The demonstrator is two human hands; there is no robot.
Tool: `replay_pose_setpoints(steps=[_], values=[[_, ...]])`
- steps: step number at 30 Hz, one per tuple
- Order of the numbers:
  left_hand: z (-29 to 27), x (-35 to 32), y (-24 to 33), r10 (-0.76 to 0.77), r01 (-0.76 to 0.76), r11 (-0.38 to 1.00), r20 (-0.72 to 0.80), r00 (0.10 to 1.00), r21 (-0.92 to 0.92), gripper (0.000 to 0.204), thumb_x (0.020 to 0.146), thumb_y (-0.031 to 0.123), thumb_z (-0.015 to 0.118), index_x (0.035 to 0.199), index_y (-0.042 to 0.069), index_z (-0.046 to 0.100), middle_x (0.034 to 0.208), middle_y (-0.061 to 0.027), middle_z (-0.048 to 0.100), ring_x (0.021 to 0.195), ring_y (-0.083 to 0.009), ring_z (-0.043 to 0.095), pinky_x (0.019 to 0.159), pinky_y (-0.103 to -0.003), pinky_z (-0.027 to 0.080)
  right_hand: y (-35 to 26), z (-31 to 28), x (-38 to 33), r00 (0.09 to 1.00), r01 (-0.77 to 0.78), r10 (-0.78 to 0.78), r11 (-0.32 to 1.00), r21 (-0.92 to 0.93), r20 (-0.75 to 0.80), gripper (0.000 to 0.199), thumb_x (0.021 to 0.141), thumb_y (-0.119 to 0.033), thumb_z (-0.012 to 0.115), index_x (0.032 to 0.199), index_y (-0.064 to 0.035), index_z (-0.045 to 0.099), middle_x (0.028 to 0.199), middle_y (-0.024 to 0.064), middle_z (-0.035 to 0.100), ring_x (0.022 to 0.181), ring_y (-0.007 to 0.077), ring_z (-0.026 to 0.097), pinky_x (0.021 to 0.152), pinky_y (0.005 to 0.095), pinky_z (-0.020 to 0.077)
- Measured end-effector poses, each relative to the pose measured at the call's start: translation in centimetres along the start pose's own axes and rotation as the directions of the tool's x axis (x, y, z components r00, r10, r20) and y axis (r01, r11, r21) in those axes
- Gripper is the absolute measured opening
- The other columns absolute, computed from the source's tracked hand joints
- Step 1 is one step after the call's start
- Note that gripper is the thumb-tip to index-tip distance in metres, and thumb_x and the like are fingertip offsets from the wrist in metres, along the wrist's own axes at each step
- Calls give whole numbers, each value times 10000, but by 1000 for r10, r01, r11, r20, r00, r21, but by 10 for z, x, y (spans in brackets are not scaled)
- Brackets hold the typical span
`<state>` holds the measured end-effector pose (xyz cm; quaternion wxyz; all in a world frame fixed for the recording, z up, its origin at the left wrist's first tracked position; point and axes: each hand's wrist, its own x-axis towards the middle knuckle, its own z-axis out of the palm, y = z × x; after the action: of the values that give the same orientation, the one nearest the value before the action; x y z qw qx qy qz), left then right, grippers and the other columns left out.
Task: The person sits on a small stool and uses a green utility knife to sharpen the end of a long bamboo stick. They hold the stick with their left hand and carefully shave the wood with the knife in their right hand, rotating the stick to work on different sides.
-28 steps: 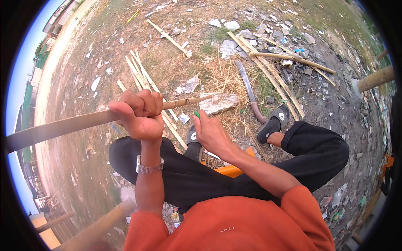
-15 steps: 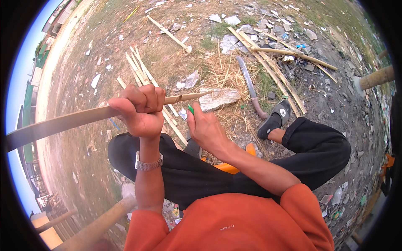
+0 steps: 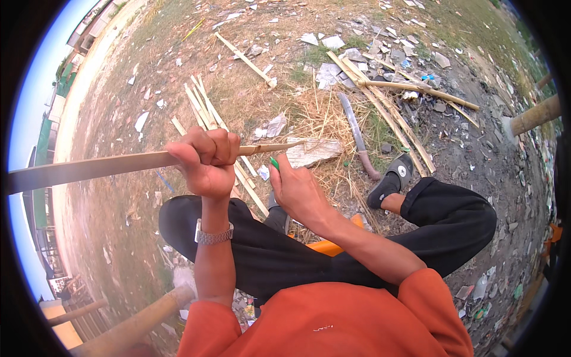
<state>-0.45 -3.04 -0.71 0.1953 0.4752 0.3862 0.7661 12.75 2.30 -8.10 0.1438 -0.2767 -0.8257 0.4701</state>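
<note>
"Which way does the strip run from your fingers?"

"I see the bamboo strip [image 3: 113, 166] running crosswise, left to right, angling slightly away from me toward its thin end. My left fingers [image 3: 221, 144] are curled tight around it, thumb pointing along the longer length."

"How much shows on either side?"

"The long part reaches out left of those fingers to the edge of my view. A shorter, tapering part sticks out to their right."

"And the other hand?"

"My right fingers [image 3: 286, 169] are closed on a small green object [image 3: 274, 163]. Most of it is hidden, so I can't tell what it is. They sit just on the near side of the taper, closer to the tip than the left fingers are. Whether they touch the strip, I can't tell."

"Anything past the tip?"

"A pale, rough board [image 3: 315, 153] lies beyond the right fingers. The tip overlaps it in my view; contact is unclear. A long-bladed knife [image 3: 355, 132] lies farther to their right, well apart from them."
</note>
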Motion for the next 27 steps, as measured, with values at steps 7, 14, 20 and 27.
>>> replay_pose_setpoints(steps=[7,14,20,27], values=[[-4,1,-3,27,-28,999,-27,999,-38,559,954,571,302,616,130,238,506,59,149,423,-67,98,403,-259,122,6,-7,8,997,-42,47,996,-84,57,267,960,-263,420,956,4,441,641,279,590,660,483,598,602,556,477],[-6,2,-5,27,-27,997,-4,1000,-67,556,952,569,314,615,133,239,504,60,148,418,-65,109,397,-252,126,73,26,10,994,-109,110,983,-149,-1,254,956,-237,429,943,15,453,629,270,582,623,471,582,577,541,461],[-5,1,-5,8,-9,998,-10,1000,-60,568,941,587,325,612,132,242,502,63,154,419,-68,111,399,-254,122,69,29,12,998,-54,53,998,-38,-28,245,955,-230,438,953,14,453,598,275,563,609,471,578,565,545,456],[-6,1,-5,8,0,995,78,997,-100,578,940,585,331,606,122,248,497,55,158,417,-66,100,394,-257,114,45,24,9,999,-1,4,999,48,-48,238,954,-233,444,944,4,458,590,268,562,606,468,580,561,549,454]])
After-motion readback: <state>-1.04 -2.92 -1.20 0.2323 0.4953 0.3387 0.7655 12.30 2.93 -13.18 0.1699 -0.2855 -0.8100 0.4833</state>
